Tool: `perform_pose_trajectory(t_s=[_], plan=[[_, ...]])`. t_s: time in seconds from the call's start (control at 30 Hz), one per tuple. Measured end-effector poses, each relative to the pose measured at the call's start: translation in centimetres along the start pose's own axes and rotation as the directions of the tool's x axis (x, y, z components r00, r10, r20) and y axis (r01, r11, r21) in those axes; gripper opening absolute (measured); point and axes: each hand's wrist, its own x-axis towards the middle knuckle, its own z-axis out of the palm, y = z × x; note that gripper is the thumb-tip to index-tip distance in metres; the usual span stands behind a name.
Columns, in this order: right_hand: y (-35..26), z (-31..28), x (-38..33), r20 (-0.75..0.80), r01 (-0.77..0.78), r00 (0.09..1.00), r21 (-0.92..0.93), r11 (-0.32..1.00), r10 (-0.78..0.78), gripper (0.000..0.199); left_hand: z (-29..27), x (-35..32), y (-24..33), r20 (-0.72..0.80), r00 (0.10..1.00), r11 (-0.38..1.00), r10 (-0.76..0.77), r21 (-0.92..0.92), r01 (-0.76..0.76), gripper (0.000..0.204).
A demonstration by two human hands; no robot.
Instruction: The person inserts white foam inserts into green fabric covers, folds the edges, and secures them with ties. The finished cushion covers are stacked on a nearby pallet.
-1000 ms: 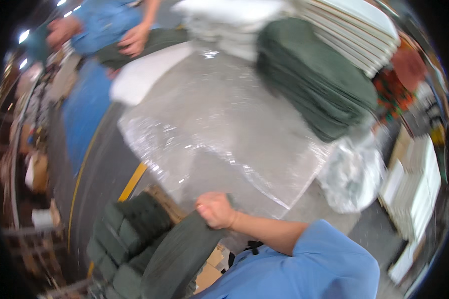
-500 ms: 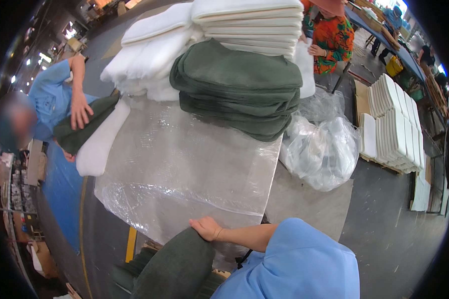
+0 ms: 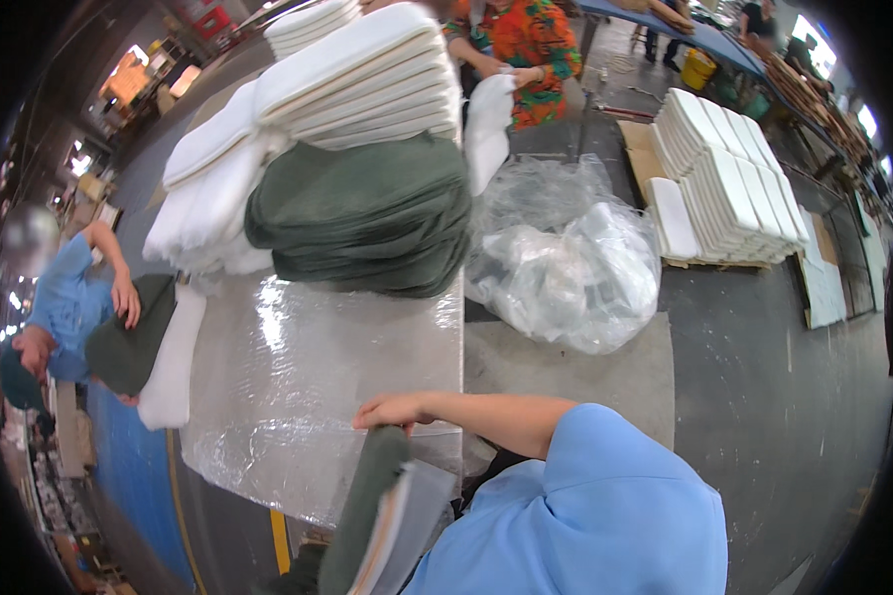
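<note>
My right hand point(image 3: 395, 409) reaches across from the blue sleeve, its fingers closed over the upper end of a dark green felt pad point(image 3: 365, 501). The pad stands on edge, and a pale grey-white layer point(image 3: 417, 521) shows along its right side. My left hand is out of view. Beyond my hand lies a table covered in clear plastic film point(image 3: 308, 377). On the table's far part rests a stack of dark green felt pads point(image 3: 362, 213), in front of piled white padding sheets point(image 3: 367, 69).
At left, a co-worker point(image 3: 69, 297) holds a green pad point(image 3: 134, 332) against a white one point(image 3: 174, 357). Another person in a patterned shirt point(image 3: 531, 59) handles white padding beyond the table. A clear plastic bag point(image 3: 566, 268) bulges by the table's right edge; stacked white pads point(image 3: 734, 188) stand farther right.
My right hand has raised and turned the green pad from lying broad side up to standing on edge, baring its pale side. The whole view has shifted.
</note>
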Motion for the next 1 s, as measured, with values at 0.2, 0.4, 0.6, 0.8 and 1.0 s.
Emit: perform_pose_trajectory(t_s=[0.2, 0.4, 0.6, 0.8, 1.0], plan=[[-0.4, -1.8, -7.9, -0.221, 0.155, 0.966, 0.088, 0.984, -0.132, 0.073, -0.8, 1.1, -2.2, 0.204, 0.96, 0.981, -0.194, 0.033, 0.191, 0.077], [-4.8, 1.1, -6.1, -0.481, 0.21, 0.795, -0.356, 0.911, -0.371, 0.07, 0.3, 0.8, -4.7, 0.292, 0.933, 0.978, -0.208, 0.09, 0.19, 0.06], [-9.7, -0.2, -3.4, -0.607, 0.355, 0.602, -0.379, 0.855, -0.519, 0.062, 4.4, -1.8, -2.8, 0.446, 0.892, 0.993, -0.077, 0.111, 0.03, 0.045], [-7.5, -1.6, 2.0, -0.588, 0.269, 0.489, -0.6, 0.753, -0.644, 0.059, 6.3, -3.1, 0.9, 0.558, 0.823, 0.867, 0.109, 0.352, -0.353, 0.053], [-8.0, 0.3, -0.3, -0.553, 0.514, 0.712, -0.012, 0.858, -0.434, 0.067, 4.2, 1.2, 0.2, 0.569, 0.801, 0.782, 0.185, 0.408, -0.471, 0.065]])
